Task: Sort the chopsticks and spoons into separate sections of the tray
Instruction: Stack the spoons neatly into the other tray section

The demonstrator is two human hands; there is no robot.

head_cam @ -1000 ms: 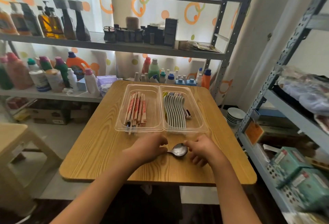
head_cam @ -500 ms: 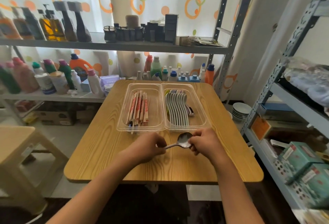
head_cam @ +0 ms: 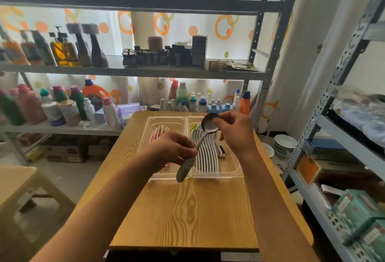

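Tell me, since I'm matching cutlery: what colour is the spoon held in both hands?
Silver-grey metal spoon, shiny bowl, seen in the head view.

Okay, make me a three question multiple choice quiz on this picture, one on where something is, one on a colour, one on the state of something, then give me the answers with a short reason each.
1. Which tray section holds the row of white spoons?
A. Right section
B. Left section
C. Neither, they lie on the table

2. What colour is the spoon being held?
A. Red
B. Silver
C. Green

3. How is that spoon held?
A. Lying flat on the table
B. By one hand only
C. By both hands, above the tray

Answers:
1. A, the white spoons fill the right section, the wrapped chopsticks the left.
2. B, it looks like grey metal.
3. C, the left hand grips the handle and the right hand the bowl.
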